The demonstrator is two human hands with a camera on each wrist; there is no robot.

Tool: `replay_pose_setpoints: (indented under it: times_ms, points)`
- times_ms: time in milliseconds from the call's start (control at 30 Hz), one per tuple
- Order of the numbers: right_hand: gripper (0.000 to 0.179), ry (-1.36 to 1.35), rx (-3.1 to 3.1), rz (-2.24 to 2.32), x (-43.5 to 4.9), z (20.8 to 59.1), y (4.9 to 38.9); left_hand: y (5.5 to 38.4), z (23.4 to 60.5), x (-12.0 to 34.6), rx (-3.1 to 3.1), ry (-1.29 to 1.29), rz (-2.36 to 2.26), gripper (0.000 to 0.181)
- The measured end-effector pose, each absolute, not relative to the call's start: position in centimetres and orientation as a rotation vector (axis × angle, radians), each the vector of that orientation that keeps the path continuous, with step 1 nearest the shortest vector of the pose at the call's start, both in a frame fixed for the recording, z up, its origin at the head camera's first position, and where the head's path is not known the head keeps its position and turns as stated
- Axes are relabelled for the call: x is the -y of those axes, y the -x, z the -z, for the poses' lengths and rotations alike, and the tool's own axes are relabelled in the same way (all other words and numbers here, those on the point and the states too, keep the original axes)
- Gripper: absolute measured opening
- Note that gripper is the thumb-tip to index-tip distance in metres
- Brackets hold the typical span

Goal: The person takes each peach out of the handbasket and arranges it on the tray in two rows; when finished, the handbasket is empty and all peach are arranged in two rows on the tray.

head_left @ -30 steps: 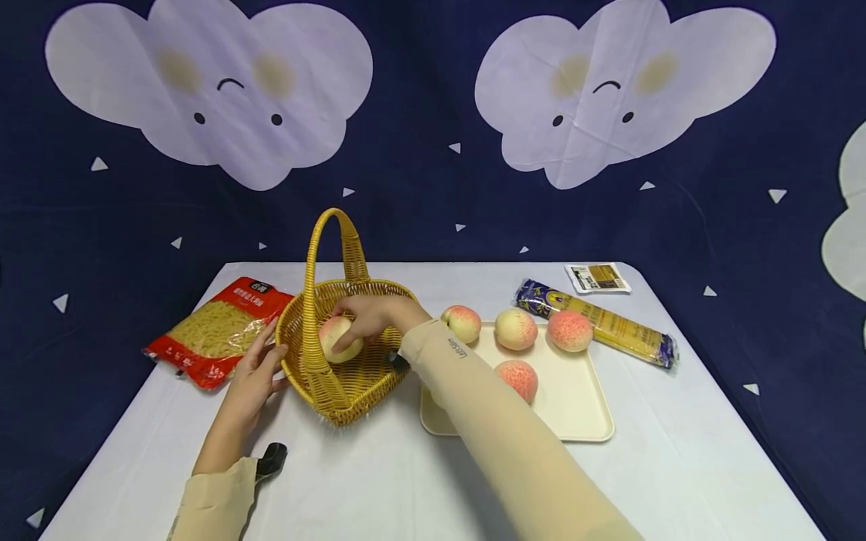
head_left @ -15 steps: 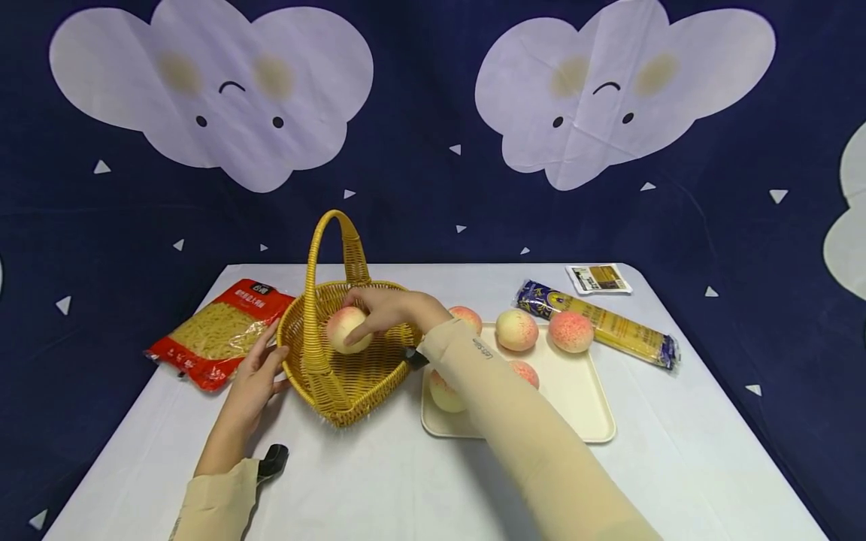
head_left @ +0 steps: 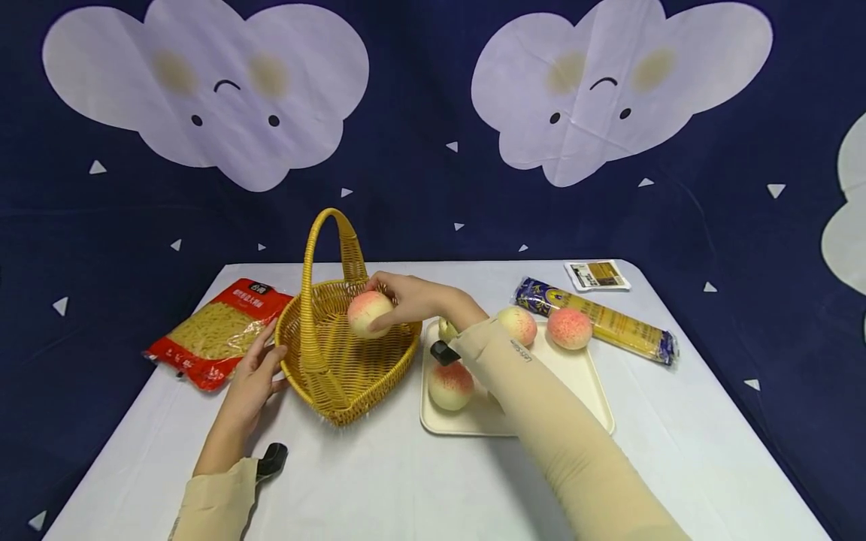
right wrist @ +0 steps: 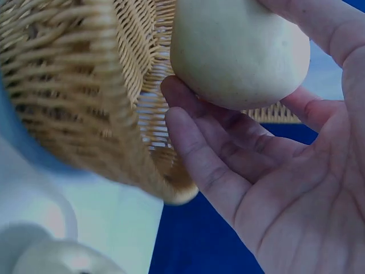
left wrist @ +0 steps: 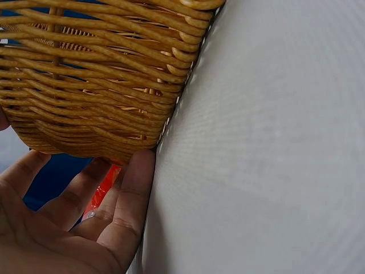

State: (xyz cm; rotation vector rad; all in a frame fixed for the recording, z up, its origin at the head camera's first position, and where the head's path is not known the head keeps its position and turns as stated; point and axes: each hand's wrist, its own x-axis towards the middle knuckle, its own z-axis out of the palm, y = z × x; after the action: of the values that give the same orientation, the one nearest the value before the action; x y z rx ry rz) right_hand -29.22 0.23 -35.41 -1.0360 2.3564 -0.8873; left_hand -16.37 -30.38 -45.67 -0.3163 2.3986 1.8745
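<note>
My right hand (head_left: pixel 418 297) grips a pink-and-cream peach (head_left: pixel 369 313) above the right part of a yellow wicker basket (head_left: pixel 365 398) with a tall arched handle. In the right wrist view the peach's pale underside (right wrist: pixel 239 57) shows between thumb and fingers, beside the basket wall (right wrist: pixel 63 97). My left hand (head_left: pixel 250 383) touches the basket's left side; in the left wrist view its extended fingertips (left wrist: pixel 137 171) meet the lower weave (left wrist: pixel 102 97). No other fruit shows inside the basket.
Right of the basket, a cream tray (head_left: pixel 582 409) bears several peaches (head_left: pixel 451 388), some partly covered by my right arm. A red pasta bag (head_left: pixel 219 330) lies left of the basket. A long spaghetti pack (head_left: pixel 609 327) and a small white packet (head_left: pixel 598 276) lie at back right.
My right hand has lifted the peach from inside the basket and carried it up and to the right, towards the right rim. My left hand has stayed at the basket's side.
</note>
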Motion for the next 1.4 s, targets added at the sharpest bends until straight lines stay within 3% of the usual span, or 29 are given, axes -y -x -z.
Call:
replay_pose_setpoints:
  times_ms: [300, 1400]
  points:
    - [0.062, 1.084, -2.392, 0.909, -3.4, 34.8, 28.1, 16.3, 45.5, 30.3, -2.409, 0.307, -1.888, 0.066]
    - [0.069, 0.801, -2.524, 1.222, -17.0, 35.6, 22.6, 16.4, 45.6, 30.3, -2.382, 0.335, -1.887, 0.066]
